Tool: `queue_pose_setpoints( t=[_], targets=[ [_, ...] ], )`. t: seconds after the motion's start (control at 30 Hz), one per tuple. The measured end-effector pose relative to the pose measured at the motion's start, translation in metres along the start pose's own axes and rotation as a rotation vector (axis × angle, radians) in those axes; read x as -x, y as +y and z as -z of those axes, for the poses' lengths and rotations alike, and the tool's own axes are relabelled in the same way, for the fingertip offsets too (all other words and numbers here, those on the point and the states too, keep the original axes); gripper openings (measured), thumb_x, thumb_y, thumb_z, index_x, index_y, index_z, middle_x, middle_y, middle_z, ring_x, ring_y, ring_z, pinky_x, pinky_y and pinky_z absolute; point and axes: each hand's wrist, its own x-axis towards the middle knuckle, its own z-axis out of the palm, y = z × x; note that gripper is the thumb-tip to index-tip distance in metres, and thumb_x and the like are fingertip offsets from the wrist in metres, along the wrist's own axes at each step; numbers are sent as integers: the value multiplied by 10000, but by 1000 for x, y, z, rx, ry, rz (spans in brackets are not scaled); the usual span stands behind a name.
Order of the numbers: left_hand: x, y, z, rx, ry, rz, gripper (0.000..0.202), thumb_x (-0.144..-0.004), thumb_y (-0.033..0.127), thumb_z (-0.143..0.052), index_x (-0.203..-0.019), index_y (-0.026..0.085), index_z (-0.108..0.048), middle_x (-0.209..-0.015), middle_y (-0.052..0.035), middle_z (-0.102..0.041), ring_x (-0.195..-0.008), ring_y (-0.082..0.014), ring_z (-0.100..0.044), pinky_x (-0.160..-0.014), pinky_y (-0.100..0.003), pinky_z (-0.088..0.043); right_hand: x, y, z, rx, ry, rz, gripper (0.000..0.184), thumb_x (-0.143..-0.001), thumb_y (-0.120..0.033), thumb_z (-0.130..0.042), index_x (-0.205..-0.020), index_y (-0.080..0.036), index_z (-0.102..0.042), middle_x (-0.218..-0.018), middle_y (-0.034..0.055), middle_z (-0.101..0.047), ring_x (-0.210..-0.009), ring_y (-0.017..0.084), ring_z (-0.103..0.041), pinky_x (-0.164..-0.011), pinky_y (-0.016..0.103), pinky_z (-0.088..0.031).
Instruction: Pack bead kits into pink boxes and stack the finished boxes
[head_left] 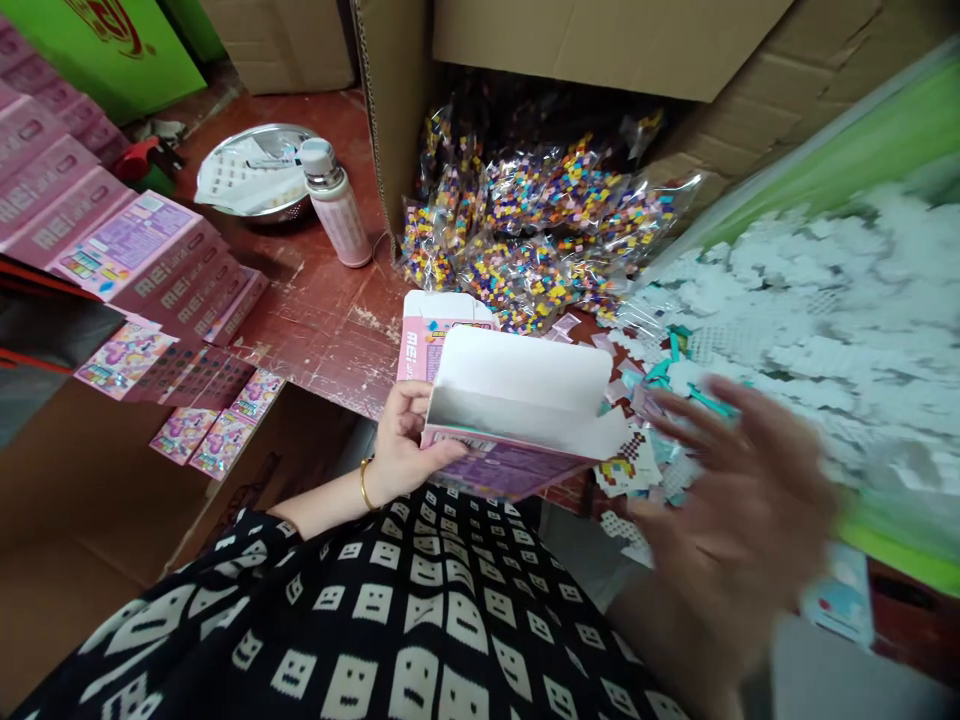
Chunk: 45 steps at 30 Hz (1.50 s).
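My left hand (401, 445), with a gold bangle at the wrist, is closed on the left end of a pink and purple cardboard box (517, 470). The box is tilted, its white-lined flap standing up and its mouth open towards me. Behind it another pink box (416, 345) with an open end rests near the table edge. To the right, my right hand (739, 510) is blurred by motion. Its fingers look stretched apart with nothing visible in them, close to white perforated pieces and a printed pattern card (630, 465).
A carton (394, 110) holds several clear bags of colourful beads (525, 270). White pieces fill a green-edged bin (847, 300) at right. Pink boxes (150, 250) are stacked at left. A bottle (337, 215) stands beside a metal colander (289, 210) on the red table (322, 320).
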Motion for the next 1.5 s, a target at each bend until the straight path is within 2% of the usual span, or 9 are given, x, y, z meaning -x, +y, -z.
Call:
queue_pose_setpoints(
  t=[0.13,0.23,0.4,0.57,0.77,1.0,1.2,1.37,1.5],
  targets=[
    [4,-17,-5,-31,-97,200,512,-930,405,-619,-1365,286,-377,-1133,-54,-644,-956,-162,-665,-839,-302,-535,28,47,-56,-152,122,-257,627,-846,-393,-695,-1421,-365,-448,-1484,54,-456,-1363,281,-454,-1126,551,-382],
    [8,-33,-2,-142,-201,360,438,-911,482,-612,-1230,202,-504,-1181,-102,-613,-1113,-217,-607,-982,-366,-475,53,72,-83,-130,217,-414,404,-882,-362,-651,-1281,-312,-601,-1452,53,-495,-1381,259,-424,-1174,558,-287],
    [13,-45,2,-152,-286,517,365,-890,526,-616,-827,181,-514,-835,-24,-602,-815,-162,-602,-816,-315,-485,73,86,-86,-253,156,-516,231,-863,-411,-657,-756,-207,-677,-835,27,-668,-829,196,-647,-853,423,-532],
    [14,-51,-3,4,-92,249,338,-849,399,-716,-964,208,-462,-954,-40,-651,-944,-170,-644,-909,-358,-490,58,74,-87,-228,347,-315,436,-784,-330,-751,-1178,-256,-580,-886,-1,-681,-934,210,-686,-908,425,-529],
    [-3,-37,-4,-12,-192,418,268,-855,393,-710,-954,164,-611,-951,-78,-712,-903,-170,-676,-833,-318,-521,33,68,-67,-264,-21,-417,172,-847,-331,-700,-988,-239,-737,-919,26,-709,-919,177,-676,-866,351,-526],
    [1,-33,-8,-33,-211,434,305,-927,435,-606,-809,157,-652,-945,-97,-745,-904,-191,-703,-840,-350,-541,17,83,-45,-479,-270,-738,297,-775,-494,-745,-925,-244,-796,-1002,70,-770,-960,236,-708,-854,376,-557],
    [13,-45,-10,-81,-188,380,278,-819,337,-761,-941,157,-588,-1148,-134,-666,-1108,-213,-648,-991,-403,-487,27,81,-36,-409,-430,-579,291,-777,-385,-765,-1045,-274,-779,-1233,67,-699,-1164,253,-653,-1045,440,-498],
    [17,-45,13,128,-126,641,713,-698,368,-860,-1258,213,-446,-1225,-139,-646,-927,-176,-703,-789,-332,-581,31,90,-24,-272,67,-633,322,-743,-360,-799,-1038,-234,-780,-1108,79,-747,-1057,259,-693,-981,433,-549],
    [30,-35,27,318,-204,775,593,-729,524,-797,-1139,182,-539,-988,-87,-741,-802,-192,-742,-659,-294,-603,2,97,-48,-210,444,-652,527,-765,-442,-770,-1216,-178,-698,-1203,106,-708,-1010,252,-700,-884,397,-599]
  ],
)
